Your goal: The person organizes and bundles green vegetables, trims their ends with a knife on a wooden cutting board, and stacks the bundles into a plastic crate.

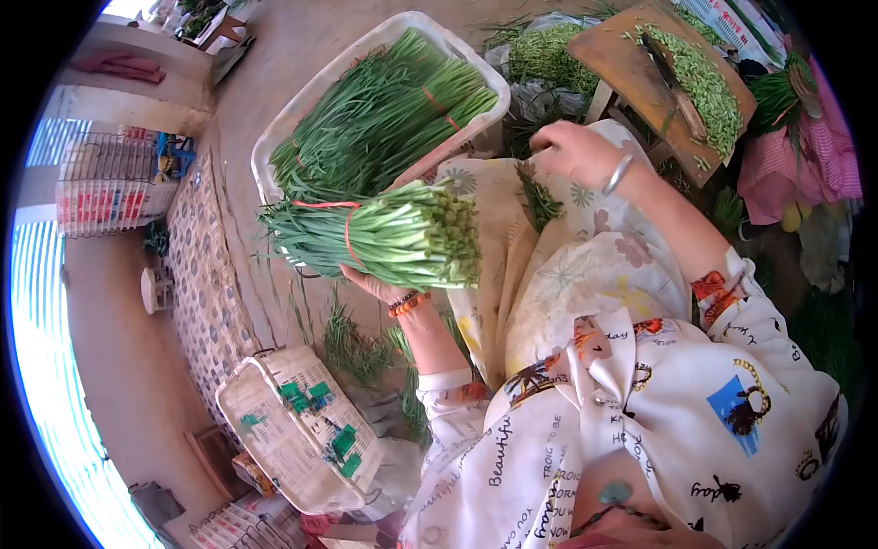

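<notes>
My left hand [370, 282], with beaded bracelets at the wrist, holds a thick bundle of green chives [393, 233] from below. A red band goes round the bundle, and its pale cut ends point right. My right hand [581, 157], with a silver bangle, is above my apron [567, 265], its fingers curled and nothing visible in them. Some loose green stalks [540, 197] lie on the apron just below it. Beyond the held bundle stands a white crate [267, 151] with more banded chives [375, 110].
At the upper right a wooden board [608, 50] carries chopped green pieces and a knife [672, 82]. Beside it are a bag of cut greens [549, 55] and pink cloth [786, 174]. An overturned white basket [302, 430] stands at the lower left, near loose stalks [352, 348] on the floor.
</notes>
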Demonstrator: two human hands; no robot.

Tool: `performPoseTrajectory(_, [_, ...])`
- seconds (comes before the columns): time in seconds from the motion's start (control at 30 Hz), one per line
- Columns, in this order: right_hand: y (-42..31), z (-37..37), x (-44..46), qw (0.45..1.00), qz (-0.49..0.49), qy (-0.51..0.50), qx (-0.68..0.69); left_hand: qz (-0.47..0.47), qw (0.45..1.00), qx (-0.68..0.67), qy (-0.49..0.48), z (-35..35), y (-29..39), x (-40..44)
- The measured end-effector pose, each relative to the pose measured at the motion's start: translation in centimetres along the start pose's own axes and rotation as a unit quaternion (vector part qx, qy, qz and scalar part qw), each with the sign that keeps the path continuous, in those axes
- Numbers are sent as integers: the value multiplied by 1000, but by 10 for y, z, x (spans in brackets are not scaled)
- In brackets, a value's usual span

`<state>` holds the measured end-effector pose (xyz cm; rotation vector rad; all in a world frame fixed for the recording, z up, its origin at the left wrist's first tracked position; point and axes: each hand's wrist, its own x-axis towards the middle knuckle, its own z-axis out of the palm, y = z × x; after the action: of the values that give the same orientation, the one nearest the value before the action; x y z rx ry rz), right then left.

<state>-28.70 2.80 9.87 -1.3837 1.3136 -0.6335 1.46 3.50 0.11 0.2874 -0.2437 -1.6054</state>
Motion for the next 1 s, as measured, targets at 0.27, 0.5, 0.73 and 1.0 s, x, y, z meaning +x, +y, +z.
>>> performPoseTrajectory(0.27, [2,48,-25,985,-9,-9,175,2,982,-124,141,12,-17,1])
performPoseTrajectory(0.5, [-3,14,-61,991,0,34,131,-11,987,-98,127,17,-13,10])
performPoseTrajectory(0.73, [10,72,-45,956,-223,116,-152,15,994,27,104,12,-27,5])
performPoseTrajectory(1.0, [35,51,-68,908,-156,-201,-332,18,991,99,86,8,20,8])
